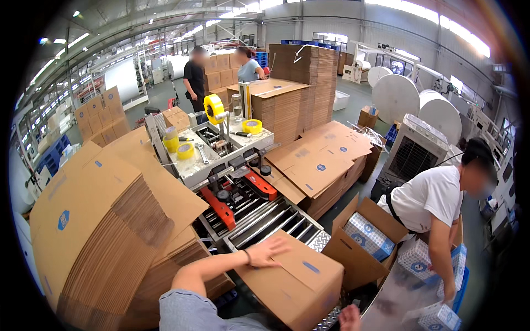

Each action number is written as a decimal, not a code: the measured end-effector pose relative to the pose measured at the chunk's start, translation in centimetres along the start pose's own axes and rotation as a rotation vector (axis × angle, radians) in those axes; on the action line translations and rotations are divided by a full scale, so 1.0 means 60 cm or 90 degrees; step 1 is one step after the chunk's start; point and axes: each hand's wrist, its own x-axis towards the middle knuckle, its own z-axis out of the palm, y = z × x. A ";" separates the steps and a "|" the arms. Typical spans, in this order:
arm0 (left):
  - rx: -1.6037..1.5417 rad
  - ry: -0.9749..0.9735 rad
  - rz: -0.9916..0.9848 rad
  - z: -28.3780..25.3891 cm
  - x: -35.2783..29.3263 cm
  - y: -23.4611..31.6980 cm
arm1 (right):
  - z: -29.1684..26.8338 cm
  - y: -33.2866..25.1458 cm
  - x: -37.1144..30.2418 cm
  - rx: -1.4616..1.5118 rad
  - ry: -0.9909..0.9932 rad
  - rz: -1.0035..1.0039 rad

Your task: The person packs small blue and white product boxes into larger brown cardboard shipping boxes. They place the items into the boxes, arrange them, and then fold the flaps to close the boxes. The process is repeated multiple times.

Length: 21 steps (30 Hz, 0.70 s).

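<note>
A closed brown cardboard box (pixel 309 292) sits at the near end of a roller conveyor (pixel 259 220). My left hand (pixel 268 252) lies on its top flaps with the fingers spread, and a dark band circles the wrist. My right hand (pixel 349 318) shows only in part at the lower edge, beside the box's right side. Its fingers look apart and nothing shows in them, though they are slightly blurred. Ahead on the conveyor stands a carton taping machine (pixel 221 149) with red side guides (pixel 218 208) and a yellow tape roll (pixel 214 108) on top.
Flattened cartons (pixel 105 220) are stacked at left, with another stack (pixel 326 157) right of the machine. At right a co-worker (pixel 425 196) bends over blue-and-white packages (pixel 422 259) on a metal table (pixel 386 306). An open carton (pixel 353 251) holds similar packages. Two people stand farther back.
</note>
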 end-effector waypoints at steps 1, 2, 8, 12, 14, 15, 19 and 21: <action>-0.079 0.022 -0.056 0.002 -0.006 -0.030 | -0.101 0.109 0.049 -0.067 -0.013 0.172; -0.121 0.019 -0.155 -0.010 -0.052 -0.046 | -0.097 0.129 0.054 -0.065 -0.021 0.183; -1.006 0.197 -0.434 0.050 -0.126 -0.032 | 0.023 0.129 -0.011 -0.106 0.021 0.032; -1.374 -0.009 -0.550 0.082 -0.172 -0.041 | 0.199 -0.107 -0.151 -0.128 -0.073 0.034; -1.297 -0.112 -0.639 0.153 -0.173 -0.029 | 0.309 -0.169 -0.204 -0.216 -0.096 0.032; -1.193 -0.185 -0.640 0.199 -0.160 -0.022 | 0.346 -0.158 -0.212 -0.231 -0.057 0.025; -0.695 -0.359 -0.381 0.179 0.014 0.150 | 0.305 0.104 -0.025 -0.660 -0.077 -0.241; -0.633 -0.196 -0.284 0.188 0.067 0.156 | 0.363 0.177 0.002 -0.759 -0.190 -0.181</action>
